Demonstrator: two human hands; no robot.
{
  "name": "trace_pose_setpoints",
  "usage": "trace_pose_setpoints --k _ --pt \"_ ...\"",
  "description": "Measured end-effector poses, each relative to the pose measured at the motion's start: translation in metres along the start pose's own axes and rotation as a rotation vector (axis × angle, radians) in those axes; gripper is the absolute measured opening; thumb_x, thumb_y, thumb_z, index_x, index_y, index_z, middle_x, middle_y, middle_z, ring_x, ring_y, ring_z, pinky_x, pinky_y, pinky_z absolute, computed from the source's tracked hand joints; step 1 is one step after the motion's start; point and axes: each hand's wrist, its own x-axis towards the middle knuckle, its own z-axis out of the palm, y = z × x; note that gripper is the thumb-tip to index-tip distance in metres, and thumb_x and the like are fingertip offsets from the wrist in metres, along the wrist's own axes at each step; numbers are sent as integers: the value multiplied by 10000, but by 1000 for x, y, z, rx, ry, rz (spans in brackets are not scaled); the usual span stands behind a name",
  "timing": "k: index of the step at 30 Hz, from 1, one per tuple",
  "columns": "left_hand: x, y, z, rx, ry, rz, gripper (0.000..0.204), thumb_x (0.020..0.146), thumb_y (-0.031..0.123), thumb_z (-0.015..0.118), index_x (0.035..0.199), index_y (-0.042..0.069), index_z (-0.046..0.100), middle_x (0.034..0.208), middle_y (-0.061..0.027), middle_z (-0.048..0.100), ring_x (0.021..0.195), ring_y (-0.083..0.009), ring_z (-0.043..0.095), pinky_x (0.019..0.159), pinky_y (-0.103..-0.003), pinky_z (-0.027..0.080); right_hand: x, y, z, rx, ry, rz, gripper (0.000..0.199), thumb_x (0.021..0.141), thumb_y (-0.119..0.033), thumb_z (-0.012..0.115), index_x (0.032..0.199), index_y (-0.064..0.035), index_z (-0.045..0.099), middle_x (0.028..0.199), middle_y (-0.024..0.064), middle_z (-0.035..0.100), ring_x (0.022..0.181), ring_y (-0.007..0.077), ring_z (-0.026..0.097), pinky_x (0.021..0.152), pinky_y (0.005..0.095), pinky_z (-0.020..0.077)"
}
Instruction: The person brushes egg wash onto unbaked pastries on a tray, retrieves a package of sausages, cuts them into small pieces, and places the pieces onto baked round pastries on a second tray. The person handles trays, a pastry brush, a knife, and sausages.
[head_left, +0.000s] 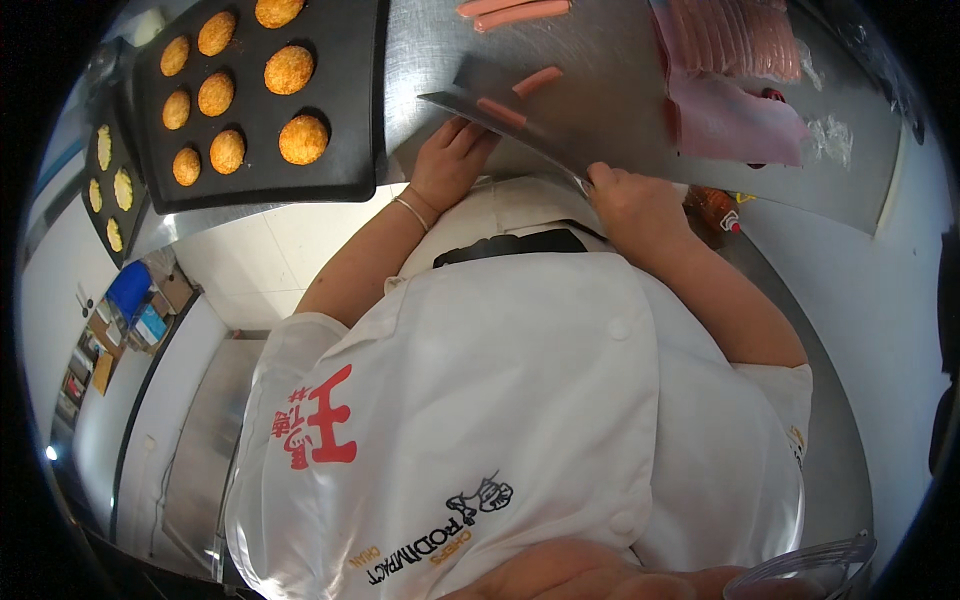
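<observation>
My right hand (635,205) is closed around the handle of a knife (545,150), its long blade slanting up and left over the steel worktop. My left hand (450,165) is at the blade's near side, by the counter edge, fingers bent and pressed together; the fingertips and anything in them are hidden. Just beyond the blade lies a short piece of pink sausage (540,80). A second sausage-coloured strip (500,112) shows along the blade; I cannot tell whether it is a piece or a reflection. Farther off, several whole sausages (515,12) lie side by side.
At the left, a black baking tray (345,190) holds several round golden buns. Beyond it another dark tray (128,220) bears elongated pieces. An opened sausage package (740,125) with more sausages lies right, near crumpled clear plastic (830,140). A reddish-brown bottle (712,208) is by the counter's edge.
</observation>
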Motion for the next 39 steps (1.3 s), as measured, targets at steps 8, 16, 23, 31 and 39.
trace_pose_setpoints --k 8,16,23,31,39 --pt "-4 -8 4 -26 7 44 317 754 93 644 1064 149 681 1159 -18 578 1106 -249 552 893 -329 519 18 -9 1 9 -71 68 60 798 -53 555 802 -38 497 651 143 621 586 316 657 514 399 524" --pt "-2 -9 -3 -114 18 39 358 754 88 630 1102 160 676 1161 -1 576 1140 -213 530 926 -326 507 44 -14 8 17 -115 91 87 849 -103 547 813 -40 500 668 153 625 596 327 655 525 418 518" --pt "-1 -6 -4 -56 12 40 391 759 98 609 1143 160 654 1194 1 553 1161 -218 508 951 -321 488 65 -8 34 103 -39 64 160 903 -178 548 851 -32 507 691 163 635 637 344 654 561 431 518" --pt "18 -7 -7 -78 90 59 294 777 91 569 1048 169 654 1100 9 574 985 -226 543 827 -354 467 52 -7 16 201 190 27 146 900 -182 574 886 -38 581 778 165 659 681 338 652 593 416 516" --pt "78 3 -17 -178 212 -61 270 735 106 718 994 130 645 976 -35 598 903 -261 542 784 -380 424 -12 22 -23 215 535 118 149 881 -124 638 989 -22 629 763 155 649 642 318 633 568 386 493"
